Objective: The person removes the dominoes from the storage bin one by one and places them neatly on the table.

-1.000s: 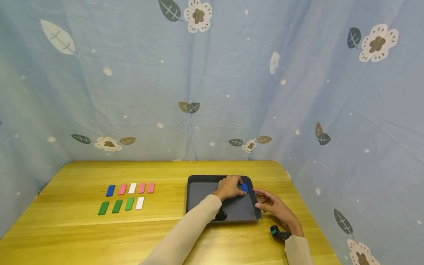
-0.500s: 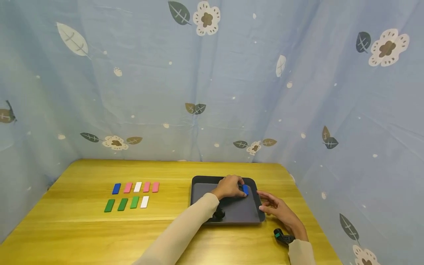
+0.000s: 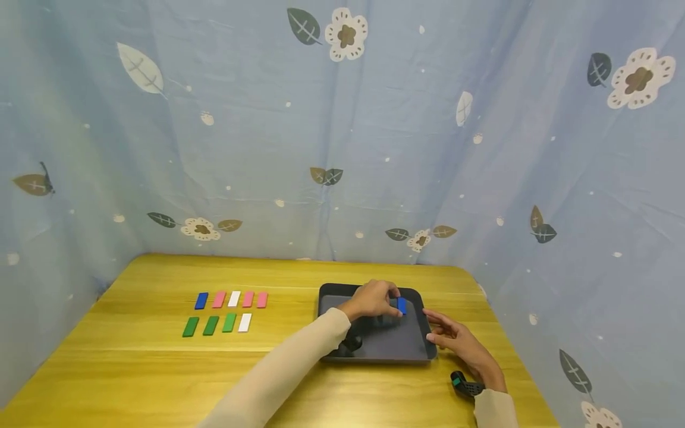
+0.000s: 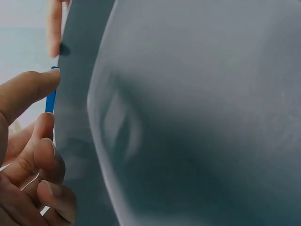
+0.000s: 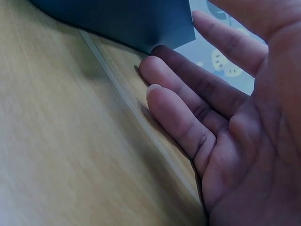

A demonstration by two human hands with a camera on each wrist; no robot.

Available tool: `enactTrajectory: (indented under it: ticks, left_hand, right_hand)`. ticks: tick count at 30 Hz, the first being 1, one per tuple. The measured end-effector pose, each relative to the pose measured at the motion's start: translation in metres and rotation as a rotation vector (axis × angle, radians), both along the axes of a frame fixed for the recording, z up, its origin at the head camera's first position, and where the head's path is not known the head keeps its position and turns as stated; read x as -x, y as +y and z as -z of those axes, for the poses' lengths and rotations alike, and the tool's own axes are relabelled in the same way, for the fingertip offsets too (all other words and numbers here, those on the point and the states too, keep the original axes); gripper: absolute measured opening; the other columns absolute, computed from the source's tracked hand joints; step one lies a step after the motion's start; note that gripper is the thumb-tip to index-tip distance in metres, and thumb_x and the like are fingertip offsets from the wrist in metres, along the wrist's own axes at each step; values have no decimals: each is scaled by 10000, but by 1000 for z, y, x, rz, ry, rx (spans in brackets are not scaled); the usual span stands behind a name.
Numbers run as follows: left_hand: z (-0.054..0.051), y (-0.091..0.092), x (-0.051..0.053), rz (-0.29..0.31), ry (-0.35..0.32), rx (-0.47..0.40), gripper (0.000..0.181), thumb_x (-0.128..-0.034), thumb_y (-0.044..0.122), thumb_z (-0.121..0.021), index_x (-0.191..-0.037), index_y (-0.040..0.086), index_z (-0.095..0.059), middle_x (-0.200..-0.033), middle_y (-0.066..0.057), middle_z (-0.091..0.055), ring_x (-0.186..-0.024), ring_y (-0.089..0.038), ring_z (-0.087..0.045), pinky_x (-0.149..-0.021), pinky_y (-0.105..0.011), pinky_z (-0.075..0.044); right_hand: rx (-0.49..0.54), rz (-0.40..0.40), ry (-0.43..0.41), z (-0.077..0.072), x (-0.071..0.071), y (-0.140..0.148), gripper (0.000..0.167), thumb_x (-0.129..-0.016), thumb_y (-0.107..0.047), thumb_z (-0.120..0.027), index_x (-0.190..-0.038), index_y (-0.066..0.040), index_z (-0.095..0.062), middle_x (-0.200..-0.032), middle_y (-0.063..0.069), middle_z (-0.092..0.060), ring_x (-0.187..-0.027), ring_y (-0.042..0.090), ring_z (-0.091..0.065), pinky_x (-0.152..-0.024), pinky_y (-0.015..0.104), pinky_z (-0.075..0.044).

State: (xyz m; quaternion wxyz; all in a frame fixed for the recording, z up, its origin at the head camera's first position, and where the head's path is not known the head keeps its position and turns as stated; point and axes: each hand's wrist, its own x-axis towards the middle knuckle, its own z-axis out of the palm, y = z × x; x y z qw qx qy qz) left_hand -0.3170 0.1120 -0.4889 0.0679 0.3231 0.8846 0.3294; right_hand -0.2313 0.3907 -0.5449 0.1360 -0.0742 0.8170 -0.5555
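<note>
Over the dark grey tray (image 3: 398,342), my left hand (image 3: 374,299) pinches a small flat blue block (image 3: 402,306) near the tray's right end. In the left wrist view the blue block (image 4: 50,101) shows edge-on between thumb and finger, beside the tray wall (image 4: 77,103). Whether it touches the tray is unclear. My right hand (image 3: 462,345) is at the tray's right side, fingers loosely extended, holding nothing. The right wrist view shows its fingertips at the outer side of the tray (image 5: 117,19), some low by the tabletop.
Left of the tray, flat blocks lie in two rows on the wooden table (image 3: 134,362). The far row has a blue block (image 3: 201,301), pink blocks (image 3: 219,299) and a white one (image 3: 233,298). Nearer are green blocks (image 3: 190,326) and another white one (image 3: 244,322). A patterned curtain (image 3: 267,119) hangs behind.
The head view has swung left, so everything appears shifted right. Both hands keep nearly the same place at the tray, and the left still pinches the blue block, which looks slightly more upright.
</note>
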Motion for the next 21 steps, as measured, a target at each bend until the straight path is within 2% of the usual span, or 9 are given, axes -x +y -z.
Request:
enactTrajectory:
  ticks: [9,21]
  left_hand:
    - [-14,-14,-4,17,29,-34,422,-829,305,-888,-1181,129,-736,-681,92,-622,-572,-57,-580,-545,-223,-465]
    - [-29,-42,-7,75,53,-61,437,-843,296,-878,-1207,109,-724,-682,84,-618,-589,-67,-573,-580,-223,-467]
  right_hand:
    - [9,4,-14,-3,0,0,624,-1022,-279,-673,-1589,-268,-413,-1576,138,-412,-1178,350,-526,-887,426,-505]
    - [12,20,-16,-1,-1,-1,627,-1015,-271,-684,-1584,-277,-419,-1588,136,-393,-1185,346,-534,-896,425,-510]
